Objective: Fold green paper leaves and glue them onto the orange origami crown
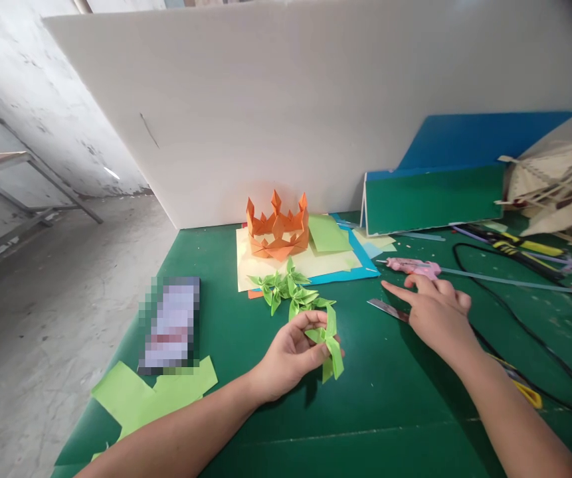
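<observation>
My left hand (295, 355) is closed on a light green folded-paper flower (333, 348), pinched between thumb and fingers above the green table. Just beyond it lie several similar green paper flowers (290, 289). An orange paper crown (278, 229) stands upright behind them on a cream paper sheet (246, 265). On the right, my right hand (438, 312) has its index finger stretched out to the left and its other fingers bent and apart. Right at those fingertips is a pink glue gun (410, 265); whether they touch it I cannot tell. A flat cutter blade (385, 309) lies partly under this hand.
A phone (173, 325) and green paper sheets (151, 398) lie at the left. A black cable (519, 318) loops at the right, near yellow-black pliers (519, 252). Behind stand a white board (246, 99), a green panel (435, 199) and a wooden stick model (559, 192).
</observation>
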A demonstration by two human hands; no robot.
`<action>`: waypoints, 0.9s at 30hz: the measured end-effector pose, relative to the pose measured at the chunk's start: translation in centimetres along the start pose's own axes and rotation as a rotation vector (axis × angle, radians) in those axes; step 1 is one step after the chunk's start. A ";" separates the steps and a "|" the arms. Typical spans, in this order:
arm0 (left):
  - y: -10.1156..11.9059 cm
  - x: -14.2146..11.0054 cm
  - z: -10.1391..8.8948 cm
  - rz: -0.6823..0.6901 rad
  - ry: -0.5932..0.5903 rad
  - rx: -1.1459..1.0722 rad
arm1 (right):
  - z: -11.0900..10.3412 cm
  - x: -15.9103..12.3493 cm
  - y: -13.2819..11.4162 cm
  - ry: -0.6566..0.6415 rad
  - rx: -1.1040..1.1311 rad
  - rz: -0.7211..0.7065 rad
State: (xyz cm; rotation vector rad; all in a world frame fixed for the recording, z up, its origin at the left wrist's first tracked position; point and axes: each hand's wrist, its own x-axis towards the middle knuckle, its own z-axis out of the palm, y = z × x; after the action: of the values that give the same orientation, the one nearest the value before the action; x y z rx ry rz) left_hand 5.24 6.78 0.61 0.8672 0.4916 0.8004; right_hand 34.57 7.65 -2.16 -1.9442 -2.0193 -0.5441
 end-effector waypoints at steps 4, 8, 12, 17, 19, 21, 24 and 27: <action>0.3 -0.2 0.0 0.001 0.005 0.004 | -0.4 -0.3 0.7 0.016 -0.013 0.053; 0.6 -0.3 0.1 0.007 -0.006 0.002 | -0.5 -0.2 0.5 -0.049 0.063 0.092; 0.4 -0.2 0.0 0.005 -0.010 0.009 | -0.3 0.4 0.1 -0.068 0.199 0.099; 0.2 -0.1 -0.1 0.001 -0.003 0.008 | 0.3 1.4 -0.6 -0.041 0.260 0.237; 0.3 0.0 0.0 0.003 -0.003 0.003 | 0.9 2.0 -1.0 -0.064 0.244 0.243; 0.4 -0.1 0.1 0.006 -0.004 0.002 | 1.5 2.9 -1.5 -0.082 0.222 0.255; 0.6 -0.1 0.3 0.005 0.001 0.008 | 2.1 4.2 -2.1 -0.103 0.190 0.281; 0.7 -0.2 0.4 0.011 0.011 0.014 | 2.2 4.9 -2.4 -0.118 0.172 0.291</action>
State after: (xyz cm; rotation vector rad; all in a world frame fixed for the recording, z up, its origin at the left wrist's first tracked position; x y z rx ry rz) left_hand 5.12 6.68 1.40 0.8794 0.5033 0.8126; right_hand 32.08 12.93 -2.07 -2.1520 -1.7366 -0.1849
